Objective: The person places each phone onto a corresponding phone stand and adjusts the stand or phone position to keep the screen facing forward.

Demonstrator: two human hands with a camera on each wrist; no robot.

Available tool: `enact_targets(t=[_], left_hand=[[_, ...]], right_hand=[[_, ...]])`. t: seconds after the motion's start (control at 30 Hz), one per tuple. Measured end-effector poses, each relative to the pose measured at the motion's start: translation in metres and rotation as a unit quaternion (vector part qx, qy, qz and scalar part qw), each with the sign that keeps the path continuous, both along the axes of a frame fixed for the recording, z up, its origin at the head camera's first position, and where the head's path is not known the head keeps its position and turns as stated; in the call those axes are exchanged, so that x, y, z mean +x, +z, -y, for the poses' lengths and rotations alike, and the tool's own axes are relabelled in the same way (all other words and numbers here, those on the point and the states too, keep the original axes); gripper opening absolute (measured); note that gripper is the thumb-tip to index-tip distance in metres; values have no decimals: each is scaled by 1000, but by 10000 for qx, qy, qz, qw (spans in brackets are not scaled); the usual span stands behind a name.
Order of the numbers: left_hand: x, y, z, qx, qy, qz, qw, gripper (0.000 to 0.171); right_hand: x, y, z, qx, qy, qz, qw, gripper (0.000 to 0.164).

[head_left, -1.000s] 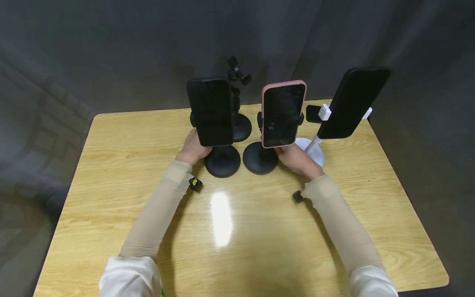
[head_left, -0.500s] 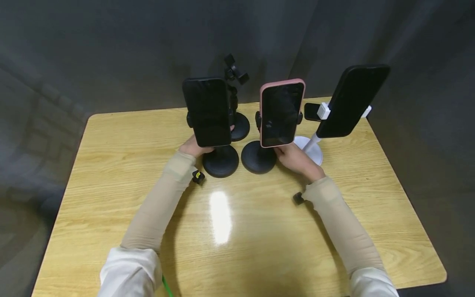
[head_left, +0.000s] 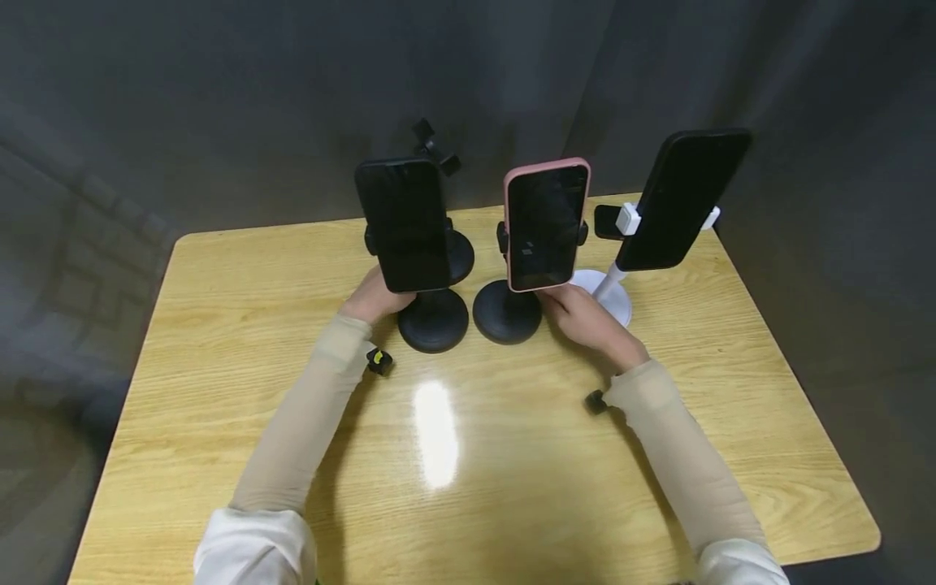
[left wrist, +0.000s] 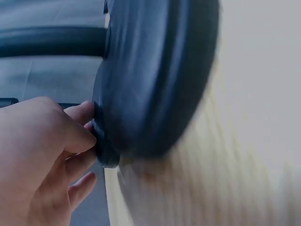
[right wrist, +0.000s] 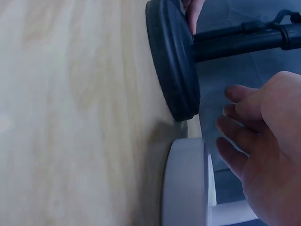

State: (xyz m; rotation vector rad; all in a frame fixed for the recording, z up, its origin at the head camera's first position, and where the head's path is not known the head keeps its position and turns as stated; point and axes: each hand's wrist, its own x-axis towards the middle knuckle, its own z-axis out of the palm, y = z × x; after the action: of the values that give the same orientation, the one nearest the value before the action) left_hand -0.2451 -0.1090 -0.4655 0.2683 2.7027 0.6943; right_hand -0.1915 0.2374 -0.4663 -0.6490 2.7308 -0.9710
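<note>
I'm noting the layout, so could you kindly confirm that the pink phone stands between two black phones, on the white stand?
Not quite: as the head view shows, the pink phone stands between two black phones, but on a black stand; the white stand holds the rightmost phone.

White glare (head_left: 436, 435) sits below centre on the table (head_left: 541, 455) in the head view; soft shadows edge the sleeves (head_left: 300, 443); the curtain (head_left: 292, 106) is dim. Wrist views look bluish; in the left, the near black base (left wrist: 150, 75) blurs.
</note>
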Motion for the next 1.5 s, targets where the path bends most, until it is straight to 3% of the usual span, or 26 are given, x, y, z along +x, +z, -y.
enact_targets(t=[0.17,0.27,0.33,0.57,0.73,1.17,1.5], left_hand=[[1,-5,15,23,-516,-721,9961,35],[3,-7,26,-290,-930,-1251,9874,32],[5,-7,33,-421,-1058,-1389,9837,37],[13,-10,58,-348,-1004,-1086,9884,52],[21,-11,66,-268,-1048,-1190,9870,55],[45,-15,83,-109,-797,-1194,9896,55],[59,-14,98,2,-870,-1186,9891,55]], right_hand=[[7,-7,-5,117,6,-91,9999,43],[15,-12,-5,259,105,-200,9994,42],[21,-14,-4,354,124,-264,9989,41],[38,-15,-2,459,47,-435,9980,39],[44,-18,1,436,163,-629,9969,39],[53,-21,16,290,531,-997,9932,38],[57,-26,32,490,1215,-1343,9822,39]])
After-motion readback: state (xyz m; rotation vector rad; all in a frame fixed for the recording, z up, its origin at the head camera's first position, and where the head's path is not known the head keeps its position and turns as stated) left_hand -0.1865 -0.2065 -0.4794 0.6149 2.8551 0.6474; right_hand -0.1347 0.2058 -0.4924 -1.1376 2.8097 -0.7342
